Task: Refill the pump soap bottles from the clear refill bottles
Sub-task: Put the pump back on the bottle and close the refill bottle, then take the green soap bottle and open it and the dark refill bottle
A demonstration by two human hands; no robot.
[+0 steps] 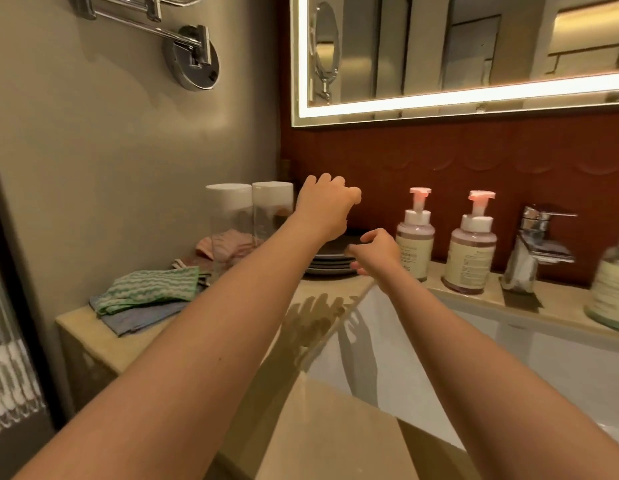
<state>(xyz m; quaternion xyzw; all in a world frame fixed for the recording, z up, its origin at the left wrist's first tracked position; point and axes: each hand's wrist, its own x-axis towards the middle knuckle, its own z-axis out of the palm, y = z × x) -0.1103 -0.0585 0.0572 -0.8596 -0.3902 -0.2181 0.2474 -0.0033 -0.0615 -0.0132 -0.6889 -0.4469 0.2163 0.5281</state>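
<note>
Pump bottles [415,239]: two, upright, side by side on the counter [336,427] strip behind the sink [439,341]. They stand against the red wall, just left of the tap [535,244]. Pink pump heads, white collars, cream labels, pinkish liquid high in both. Pumps are on.

Refill bottles [271,209]: two, clear, white caps, upright and touching each other, in the back left corner of the counter. Contents are hard to read through the blur.

Left hand [323,206]: raised, just right of the refill bottles, above a stack of grey plates [332,263]. Fingers [349,195] are loosely curled with nothing in them. My wrist overlaps the right refill bottle in view; can't tell if it touches.

Right hand [377,251]: lower, between the plates and the left pump bottle. Near that bottle, not touching it. Fingers half open, thumb apart from them, holding nothing.

Rest:
- green cloth [152,289], wavy white stripes, folded on top of a blue cloth [138,318], front left of the counter
- pink cloth [225,244] bunched at the base of the refill bottles, seen partly through them
- third bottle [613,289] on the counter strip right of the tap, cut off by the frame edge
- lit mirror [474,98] on the wall above the pump bottles
- chrome swing-arm mount [193,60] on the left wall
- shadows of both my hands fall on the counter edge and the inner sink wall
</note>
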